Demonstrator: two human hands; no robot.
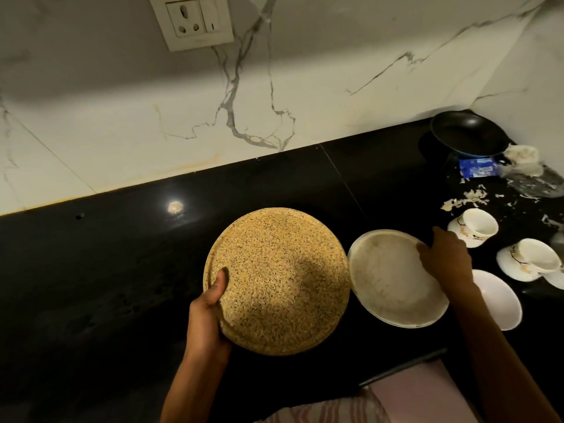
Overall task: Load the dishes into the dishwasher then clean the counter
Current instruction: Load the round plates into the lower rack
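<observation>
My left hand (209, 315) grips the near-left rim of a speckled tan plate (283, 279), thumb on top, holding it over the black counter (106, 285). Just right of it lies a white plate (393, 285) with smeared residue. My right hand (445, 254) holds that plate's far-right rim, fingers curled over the edge. Partly hidden under my right forearm is a white bowl (500, 300). Two white teacups lie tipped on saucers: one (474, 227) farther back, one (532, 259) at the right edge.
A black pan (467, 134) sits in the back right corner. Beside it lie a blue wrapper (477, 171), crumpled plastic and white food scraps (467, 201). A marble wall with a socket (190, 21) backs the counter. A pale pink surface (427, 389) shows at lower right.
</observation>
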